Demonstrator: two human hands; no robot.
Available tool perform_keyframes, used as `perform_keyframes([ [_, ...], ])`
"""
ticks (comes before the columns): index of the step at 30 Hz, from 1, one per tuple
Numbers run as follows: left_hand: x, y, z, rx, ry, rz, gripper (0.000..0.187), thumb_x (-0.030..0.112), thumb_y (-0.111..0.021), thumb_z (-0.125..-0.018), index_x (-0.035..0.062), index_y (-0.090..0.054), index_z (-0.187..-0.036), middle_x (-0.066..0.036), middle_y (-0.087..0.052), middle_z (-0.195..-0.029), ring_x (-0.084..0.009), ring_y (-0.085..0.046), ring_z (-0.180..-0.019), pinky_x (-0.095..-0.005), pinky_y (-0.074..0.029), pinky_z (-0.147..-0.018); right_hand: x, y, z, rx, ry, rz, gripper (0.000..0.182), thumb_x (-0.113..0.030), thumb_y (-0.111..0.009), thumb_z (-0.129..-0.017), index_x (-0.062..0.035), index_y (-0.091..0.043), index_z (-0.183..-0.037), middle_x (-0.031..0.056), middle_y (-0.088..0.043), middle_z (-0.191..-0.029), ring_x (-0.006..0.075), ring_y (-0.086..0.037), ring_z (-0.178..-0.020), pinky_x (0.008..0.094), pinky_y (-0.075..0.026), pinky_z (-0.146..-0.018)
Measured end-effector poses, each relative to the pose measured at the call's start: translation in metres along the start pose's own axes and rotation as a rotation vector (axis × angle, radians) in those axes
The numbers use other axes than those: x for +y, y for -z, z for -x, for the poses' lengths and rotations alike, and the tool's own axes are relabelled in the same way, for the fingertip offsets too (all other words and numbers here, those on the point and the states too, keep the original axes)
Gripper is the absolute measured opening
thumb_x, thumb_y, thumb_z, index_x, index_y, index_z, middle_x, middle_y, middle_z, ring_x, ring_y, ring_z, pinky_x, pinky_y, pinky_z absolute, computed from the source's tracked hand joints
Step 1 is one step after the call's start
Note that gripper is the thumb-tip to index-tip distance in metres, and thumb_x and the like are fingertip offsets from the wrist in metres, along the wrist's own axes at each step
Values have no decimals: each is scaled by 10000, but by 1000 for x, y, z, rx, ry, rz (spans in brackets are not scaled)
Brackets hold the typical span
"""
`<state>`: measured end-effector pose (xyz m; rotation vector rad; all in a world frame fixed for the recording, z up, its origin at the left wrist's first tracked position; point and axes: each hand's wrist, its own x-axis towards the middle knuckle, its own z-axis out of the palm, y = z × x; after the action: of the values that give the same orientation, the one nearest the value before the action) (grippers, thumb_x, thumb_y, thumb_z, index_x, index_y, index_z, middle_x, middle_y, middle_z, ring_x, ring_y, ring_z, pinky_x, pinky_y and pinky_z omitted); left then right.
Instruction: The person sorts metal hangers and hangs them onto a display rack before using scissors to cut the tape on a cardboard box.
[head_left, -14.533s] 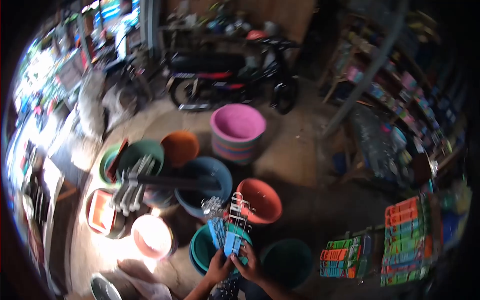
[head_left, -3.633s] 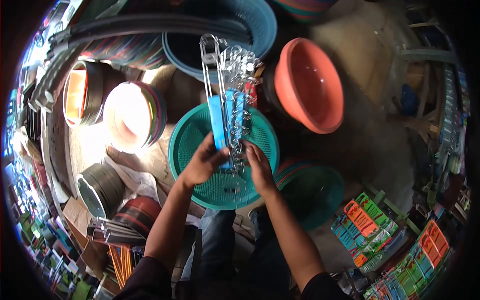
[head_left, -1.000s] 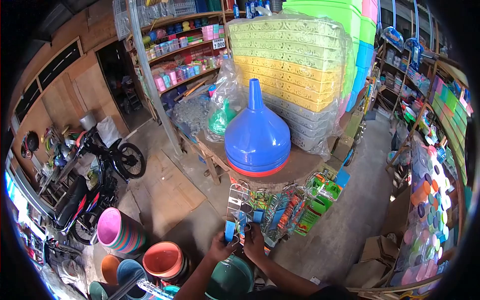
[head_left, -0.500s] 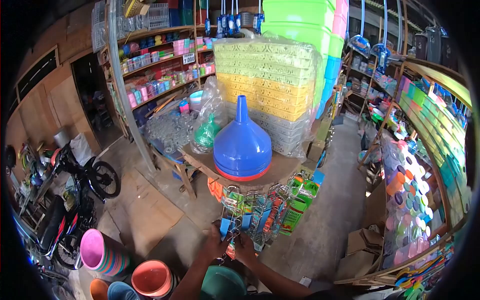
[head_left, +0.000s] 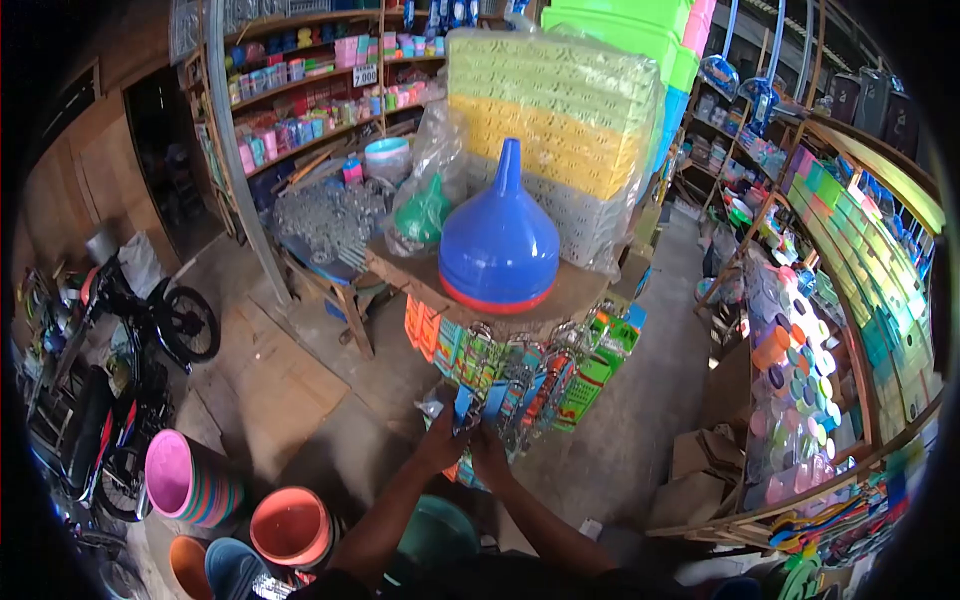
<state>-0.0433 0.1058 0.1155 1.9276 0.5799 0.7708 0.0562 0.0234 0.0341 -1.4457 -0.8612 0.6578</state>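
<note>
My left hand (head_left: 440, 443) and my right hand (head_left: 489, 457) meet close together at the lower front of a bunch of hanging goods. Both have their fingers closed round a blue-carded metal item (head_left: 463, 405) whose exact kind is too small to make out. Beside it hang green packs (head_left: 588, 375), orange packs (head_left: 425, 331) and shiny metal pieces. Above them, a stack of blue funnels (head_left: 500, 245) with a red rim below stands spout up on a brown board (head_left: 410, 272). A bagged green funnel (head_left: 422, 212) sits to its left.
Plastic-wrapped baskets (head_left: 550, 110) are stacked behind the funnels. Pink buckets (head_left: 172, 475), an orange bucket (head_left: 290, 525) and a green tub (head_left: 435, 540) stand low in front. A motorcycle (head_left: 120, 400) is at left; a rack of lids and containers (head_left: 790, 380) lines the right.
The view has tilted downward, so the shelves and funnels sit higher in it. My hands stay together at the blue-carded item, which they have shifted slightly.
</note>
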Motion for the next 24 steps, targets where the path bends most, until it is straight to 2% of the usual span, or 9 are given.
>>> perform_keyframes([
  [1, -2, -2, 1, -4, 18, 7, 457, 154, -650, -884, 2, -442, -1262, -200, -580, -1143, -323, -578, -1083, -405, -450, -916, 1, 0, 4, -3, -19, 3, 256, -106, -429, -978, 21, -549, -1164, 110, -640, -1027, 190, -595, -969, 336, -462, -856],
  [3, -12, -4, -5, 58, -50, 90, 423, 176, -681, -874, 8, -489, -1211, -167, -630, -1044, -280, -619, -993, -392, -475, -867, 3, -1, 7, -23, -40, -182, 367, -199, -515, -975, 11, -518, -1275, 193, -630, -1156, 311, -600, -1113, 378, -458, -920],
  [7, -34, -4, -14, -94, 160, 123, 504, 188, -688, -887, -10, -497, -1309, -133, -634, -1170, -197, -589, -1074, -352, -461, -943, -3, 1, 12, -85, 99, -269, 381, -178, -593, -943, 2, -521, -1271, 181, -625, -1190, 287, -584, -1158, 358, -451, -957],
  [9, -39, -7, -13, -37, 153, 158, 405, 184, -732, -863, -6, -586, -1188, -75, -677, -1056, -129, -598, -965, -320, -484, -876, -13, 7, 16, -117, 66, 64, 421, -163, -665, -899, -6, -524, -1264, 182, -632, -1182, 289, -589, -1162, 361, -450, -974],
  [13, -39, -4, -13, -74, 229, 194, 379, 160, -754, -846, 17, -608, -1165, -41, -676, -1017, -104, -590, -918, -294, -495, -839, -5, 11, 14, -128, 96, 196, 370, -46, -640, -893, -19, -503, -1236, 137, -646, -1160, 241, -624, -1116, 342, -481, -941],
  [15, -39, -4, -13, -72, 249, 221, 372, 156, -757, -843, 17, -612, -1157, -37, -677, -1009, -100, -591, -908, -292, -497, -834, 4, 11, 13, -114, 88, 121, 411, -214, -688, -880, -16, -560, -1217, 190, -644, -1156, 320, -615, -1116, 380, -473, -939],
  [19, -29, -1, -13, -70, 251, 262, 364, 145, -769, -830, 16, -621, -1137, -24, -680, -978, -87, -595, -877, -280, -503, -807, 10, 8, 12, -99, 49, 116, 417, -243, -694, -872, -16, -573, -1200, 197, -643, -1149, 344, -614, -1100, 392, -479, -921],
  [21, -18, 1, -14, -82, 290, 239, 360, 143, -770, -830, 16, -621, -1132, -21, -679, -971, -84, -592, -867, -277, -504, -794, 6, 9, 12, -113, 129, 301, 453, -268, -705, -859, -17, -565, -1210, 207, -646, -1113, 372, -610, -1079, 415, -482, -904],
  [24, -16, -1, -14, -81, 316, 225, 349, 141, -770, -831, 16, -623, -1122, -13, -675, -953, -79, -586, -844, -272, -503, -770, -3, 2, 17, -63, 287, 327, 481, -278, -708, -851, -16, -553, -1223, 222, -648, -1078, 399, -617, -1030, 439, -491, -866],
])
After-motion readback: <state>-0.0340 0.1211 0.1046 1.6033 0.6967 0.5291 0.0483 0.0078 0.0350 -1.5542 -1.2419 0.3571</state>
